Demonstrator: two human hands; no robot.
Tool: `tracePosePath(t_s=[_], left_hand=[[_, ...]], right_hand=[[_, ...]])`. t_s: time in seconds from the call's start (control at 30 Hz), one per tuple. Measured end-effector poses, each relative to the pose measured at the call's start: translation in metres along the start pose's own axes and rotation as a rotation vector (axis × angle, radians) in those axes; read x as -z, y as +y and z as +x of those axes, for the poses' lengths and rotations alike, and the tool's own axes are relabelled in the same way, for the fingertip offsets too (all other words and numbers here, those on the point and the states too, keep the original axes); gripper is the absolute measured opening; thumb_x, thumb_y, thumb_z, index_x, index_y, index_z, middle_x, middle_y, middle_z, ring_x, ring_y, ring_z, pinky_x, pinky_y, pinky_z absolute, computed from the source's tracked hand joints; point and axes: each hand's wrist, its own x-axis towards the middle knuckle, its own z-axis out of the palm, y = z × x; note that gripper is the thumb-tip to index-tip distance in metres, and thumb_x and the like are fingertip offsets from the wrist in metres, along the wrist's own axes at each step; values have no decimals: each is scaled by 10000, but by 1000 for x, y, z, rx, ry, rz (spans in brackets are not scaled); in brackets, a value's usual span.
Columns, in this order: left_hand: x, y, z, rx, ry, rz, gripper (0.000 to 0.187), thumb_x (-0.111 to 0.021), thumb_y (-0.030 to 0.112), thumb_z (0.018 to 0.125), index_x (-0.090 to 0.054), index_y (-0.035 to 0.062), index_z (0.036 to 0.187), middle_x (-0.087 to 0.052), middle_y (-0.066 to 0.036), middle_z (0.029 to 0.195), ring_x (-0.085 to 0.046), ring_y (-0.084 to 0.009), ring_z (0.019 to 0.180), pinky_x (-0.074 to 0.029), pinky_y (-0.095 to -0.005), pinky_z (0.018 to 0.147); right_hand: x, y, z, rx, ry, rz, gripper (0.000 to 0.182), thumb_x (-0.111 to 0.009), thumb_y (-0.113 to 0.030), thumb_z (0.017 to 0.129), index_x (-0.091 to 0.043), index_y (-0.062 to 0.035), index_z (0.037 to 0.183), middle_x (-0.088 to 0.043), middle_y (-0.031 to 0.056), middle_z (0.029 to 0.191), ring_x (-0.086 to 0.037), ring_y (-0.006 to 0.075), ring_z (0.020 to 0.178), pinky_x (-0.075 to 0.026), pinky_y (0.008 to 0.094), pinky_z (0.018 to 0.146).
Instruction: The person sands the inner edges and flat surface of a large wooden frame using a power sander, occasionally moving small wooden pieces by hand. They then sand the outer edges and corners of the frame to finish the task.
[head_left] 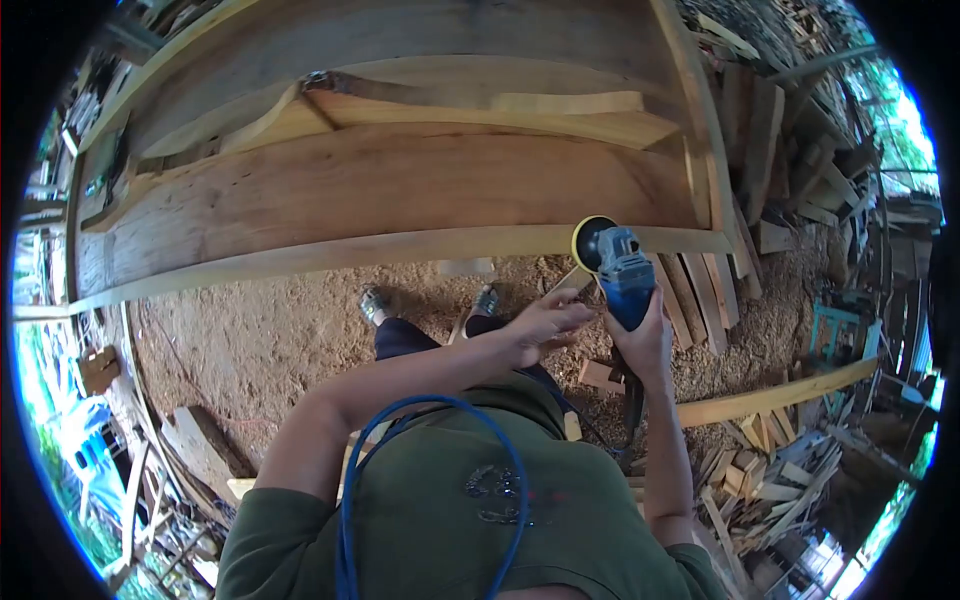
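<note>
From the head camera, you had one blue angle grinder (622, 278) in front of you, its yellow-rimmed sanding disc (588, 243) set against the pale front edge of the big wooden slab (380, 195). Your right hand (645, 340) was wrapped around the rear of the blue body, fingers closed on it. Your left hand (543, 322) reached across beside the tool with fingers loosely spread, close to the grip; whether it actually touched the grinder could not be told.

By the look of it, the grinder was a stiff, compact, fairly weighty tool with a hard plastic and metal shell. It would twist in the hand when the disc bit, so the sound hold was on the rear barrel, as you had it, with the other hand steadying near the grey head. The disc was the part to keep clear of. The slab looked heavy and rigid, not something to shift by hand.

Counted: one grinder, one disc, one large slab with a second long plank (470, 110) lying on top of it. One blue cable (350, 480) looped over your green shirt. Two feet (372, 302) stood on the sawdust floor (260, 340). Offcuts (760, 470) lay in heaps to the right, too many and too jumbled to count.
</note>
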Motion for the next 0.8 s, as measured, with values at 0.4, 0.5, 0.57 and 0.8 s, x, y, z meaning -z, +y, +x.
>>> tracePosePath(t_s=[0.4,0.5,0.57,0.8], left_hand=[[40,41,-37,-334,232,-110,552,-599,223,941,-354,98,1419,-571,-71,1236,-570,-172,1048,-502,-328,907],[53,43,-47,-380,261,-176,516,-581,207,950,-379,79,1408,-568,-83,1241,-570,-177,1053,-499,-333,916],[61,41,-50,-411,324,-194,483,-573,197,955,-413,74,1394,-565,-79,1253,-567,-177,1070,-484,-328,937],[75,47,-66,-597,469,-70,438,-560,178,960,-458,86,1376,-574,-54,1260,-565,-160,1088,-468,-321,943]], right_hand=[[66,110,38,-349,210,116,802,-751,-361,707,-421,56,1307,-627,239,1079,-643,352,982,-486,427,853],[69,162,56,-360,311,55,753,-751,-363,708,-463,44,1273,-612,208,1094,-625,308,974,-481,400,856],[80,175,67,-374,391,4,680,-755,-337,711,-507,20,1235,-619,175,1058,-625,272,932,-487,379,835],[101,186,84,-440,290,109,813,-726,-382,699,-428,13,1345,-585,199,1178,-591,327,1055,-458,409,894]])
